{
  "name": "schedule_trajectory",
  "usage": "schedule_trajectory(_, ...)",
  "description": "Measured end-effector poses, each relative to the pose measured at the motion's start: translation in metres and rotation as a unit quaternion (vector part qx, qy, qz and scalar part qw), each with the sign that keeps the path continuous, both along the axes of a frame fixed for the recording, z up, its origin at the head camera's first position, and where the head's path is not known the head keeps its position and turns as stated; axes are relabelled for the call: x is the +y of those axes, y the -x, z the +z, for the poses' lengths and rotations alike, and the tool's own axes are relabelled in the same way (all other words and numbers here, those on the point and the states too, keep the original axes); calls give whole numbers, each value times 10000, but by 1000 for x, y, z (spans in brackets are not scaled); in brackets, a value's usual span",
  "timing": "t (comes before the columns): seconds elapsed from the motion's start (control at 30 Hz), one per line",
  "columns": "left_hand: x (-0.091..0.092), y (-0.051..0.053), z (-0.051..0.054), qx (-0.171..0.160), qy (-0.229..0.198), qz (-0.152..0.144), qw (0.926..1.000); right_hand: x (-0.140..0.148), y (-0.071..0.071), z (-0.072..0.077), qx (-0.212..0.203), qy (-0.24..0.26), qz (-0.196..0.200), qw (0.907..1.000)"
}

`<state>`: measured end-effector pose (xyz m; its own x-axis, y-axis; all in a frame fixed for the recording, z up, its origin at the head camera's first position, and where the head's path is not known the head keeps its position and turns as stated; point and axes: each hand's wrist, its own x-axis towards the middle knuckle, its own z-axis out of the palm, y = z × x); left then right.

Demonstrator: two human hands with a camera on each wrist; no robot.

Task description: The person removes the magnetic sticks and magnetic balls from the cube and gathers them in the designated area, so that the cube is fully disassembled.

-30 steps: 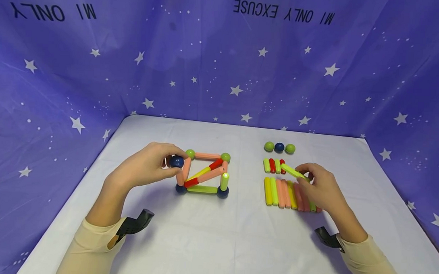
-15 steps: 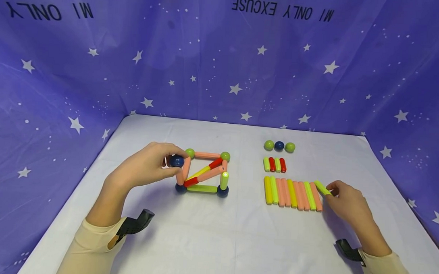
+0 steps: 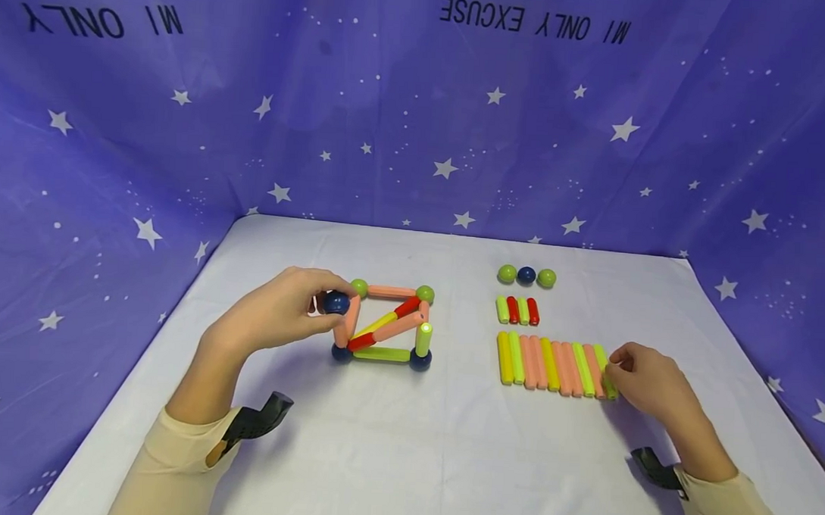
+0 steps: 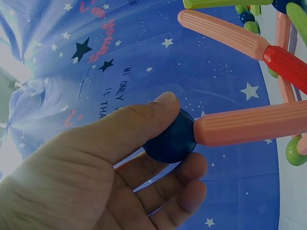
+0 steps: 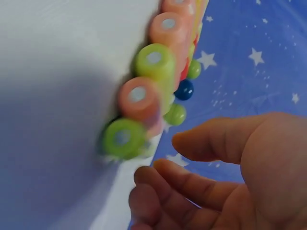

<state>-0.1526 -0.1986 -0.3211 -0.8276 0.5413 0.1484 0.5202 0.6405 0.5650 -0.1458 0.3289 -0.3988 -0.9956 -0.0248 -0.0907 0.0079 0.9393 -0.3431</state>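
Note:
My left hand (image 3: 270,305) pinches a dark blue ball (image 3: 336,302) between thumb and fingers. In the left wrist view a salmon rod (image 4: 249,123) joins that ball. Below it, a frame of rods and balls stands on the table, with a green bottom rod (image 3: 382,354), a blue corner ball (image 3: 419,359) and an upright green rod (image 3: 424,339). My right hand (image 3: 648,379) is at the right end of a row of long rods, beside a green rod (image 5: 123,138). Thumb and fingertips stand apart in the right wrist view, with no rod between them.
The row of long rods (image 3: 552,366) lies on the white table (image 3: 406,447). Behind it are several short red and green rods (image 3: 523,311), then two green balls and one blue ball (image 3: 526,276). A purple star-patterned cloth (image 3: 417,121) surrounds the table.
My right hand has moved right from the short rods, carrying the green rod, and has laid it at the right end of the long row. My left hand stays on the blue ball.

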Motion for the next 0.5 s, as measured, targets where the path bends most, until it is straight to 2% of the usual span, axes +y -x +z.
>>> schedule_trajectory(0.13,0,0,1,49,0,-29,10000,-16,6,6,298,-90,66,9995)
schedule_trajectory(0.3,-1,-1,1,69,-6,-54,10000,-51,12,16,534,55,264,9982)
schedule_trajectory(0.5,0,-2,2,25,12,-35,10000,-98,16,19,1028,455,941,9892)
